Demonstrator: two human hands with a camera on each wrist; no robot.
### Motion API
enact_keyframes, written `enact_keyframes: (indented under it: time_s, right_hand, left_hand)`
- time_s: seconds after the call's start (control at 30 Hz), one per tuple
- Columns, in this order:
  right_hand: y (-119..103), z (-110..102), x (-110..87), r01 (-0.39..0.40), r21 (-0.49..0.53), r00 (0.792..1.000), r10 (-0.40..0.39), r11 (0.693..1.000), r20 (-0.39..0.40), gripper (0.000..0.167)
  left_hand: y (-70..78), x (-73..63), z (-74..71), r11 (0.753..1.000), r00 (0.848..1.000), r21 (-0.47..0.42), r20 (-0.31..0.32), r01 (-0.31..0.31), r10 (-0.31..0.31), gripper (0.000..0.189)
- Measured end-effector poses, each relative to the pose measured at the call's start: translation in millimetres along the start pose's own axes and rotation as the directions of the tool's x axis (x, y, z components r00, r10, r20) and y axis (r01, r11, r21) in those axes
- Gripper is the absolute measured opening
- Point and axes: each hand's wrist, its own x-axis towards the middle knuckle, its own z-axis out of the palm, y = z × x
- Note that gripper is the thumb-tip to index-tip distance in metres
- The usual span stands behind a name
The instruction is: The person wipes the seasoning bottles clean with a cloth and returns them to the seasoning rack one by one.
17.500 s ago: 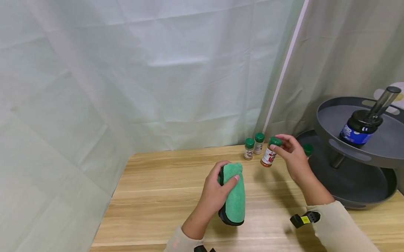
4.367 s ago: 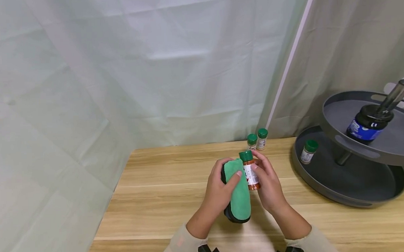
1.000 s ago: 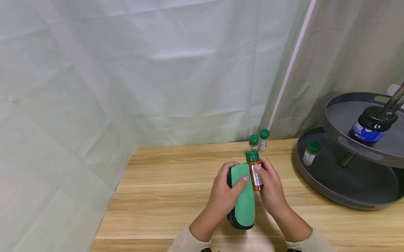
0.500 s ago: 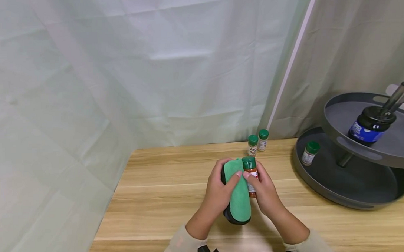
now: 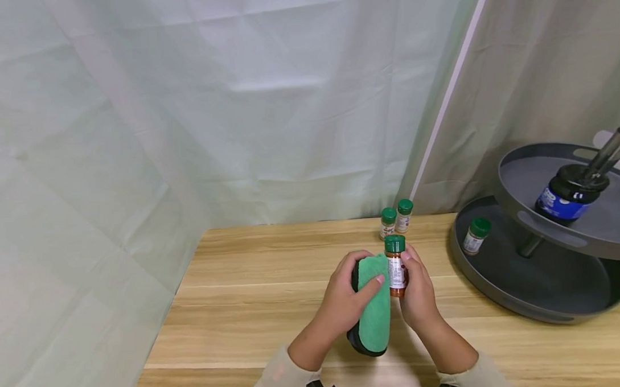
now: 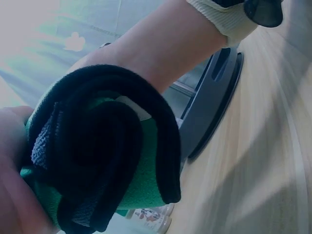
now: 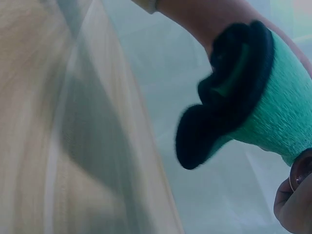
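Observation:
My left hand [image 5: 346,297] grips a rolled green cloth [image 5: 375,311] with dark edging, thumb across its front. In the left wrist view the roll's dark end [image 6: 105,146] faces the camera. Against the cloth's right side stands a spice jar [image 5: 396,270] with a green lid, white label and red-orange contents. My right hand [image 5: 420,295] holds this jar from the right, thumb near its label. Both are held up over the wooden table. In the right wrist view only the jar's base [image 7: 301,168] shows, beside the cloth [image 7: 282,97].
Two green-lidded jars, one in front [image 5: 387,224] and one behind [image 5: 404,216], stand at the table's back edge. A dark two-tier round tray [image 5: 545,308] is at right. Its lower tier bears another green-lidded jar [image 5: 476,236], its upper tier a black jar with blue label [image 5: 566,196].
Since the earliest frame, the right hand has brought the spice jar from the back of the table to the cloth. Over the last second, jar and cloth shift slightly left and back right, the jar turning.

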Motion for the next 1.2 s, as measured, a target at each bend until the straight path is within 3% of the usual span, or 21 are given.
enact_keyframes:
  time_s: [0.2,0.37,0.5,0.77,0.97,1.2]
  right_hand:
    - [-6,-4,3.1,-0.01,0.012,0.995,0.011,1.0,-0.094,0.026]
    - [-7,-3,3.3,-0.02,-0.003,0.994,0.02,1.0,-0.108,0.023]
    - [-4,-2,2.6,-0.026,-0.04,0.996,0.022,0.999,-0.086,0.029]
    - [-1,-1,-0.3,-0.035,-0.082,0.999,0.038,0.996,0.035,0.044]
    - [-4,2,-0.5,-0.085,-0.154,0.996,0.088,0.984,0.01,0.046]
    - [-3,2,0.8,-0.077,-0.201,0.996,0.085,0.977,0.031,0.049]
  left_hand:
    - [-0.4,-1.8,3.4,0.999,0.999,0.042,0.05,-0.022,0.02,0.039]
    - [-1.5,-2.2,4.2,1.0,0.999,0.024,0.032,-0.017,0.016,0.041]
    - [-1.7,-2.2,3.7,1.0,1.0,-0.008,-0.018,0.001,-0.002,0.041]
    - [-3.3,0.6,1.0,0.997,0.995,-0.078,-0.099,-0.003,-0.005,0.04]
    - [-3.8,4.6,-8.8,0.993,0.99,-0.117,-0.14,-0.002,-0.014,0.042]
    - [-2.7,7.0,-17.7,0.982,0.989,-0.187,-0.144,-0.008,-0.019,0.038]
